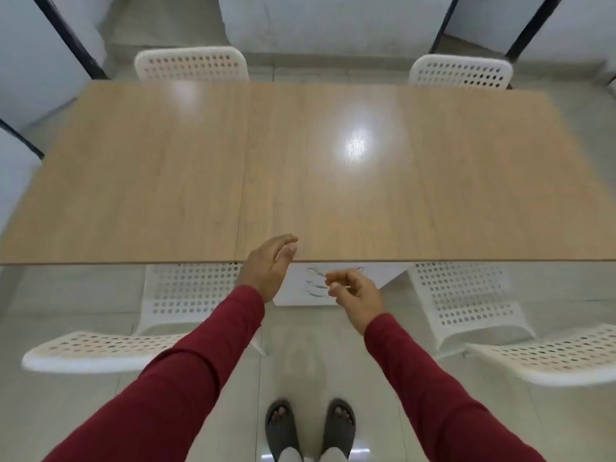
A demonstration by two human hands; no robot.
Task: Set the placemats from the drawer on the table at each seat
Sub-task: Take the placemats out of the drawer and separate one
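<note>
A light wooden table (166, 181) fills the middle of the view, its top bare. Under its near edge stands a white drawer unit (300, 288) with several thin metal handles. No placemat is visible. My left hand (266, 265) hovers at the table's near edge, fingers loosely apart, holding nothing. My right hand (356, 293) is just in front of the drawer fronts, fingers curled with thumb and forefinger close together; I cannot see anything in it. Both arms wear dark red sleeves.
Two white perforated chairs (191, 63) (460, 71) stand at the far side. Two more (110, 348) (520, 341) flank me on the near side. My feet in grey slippers (310, 428) stand on a pale tiled floor. White panels with black frames line the back.
</note>
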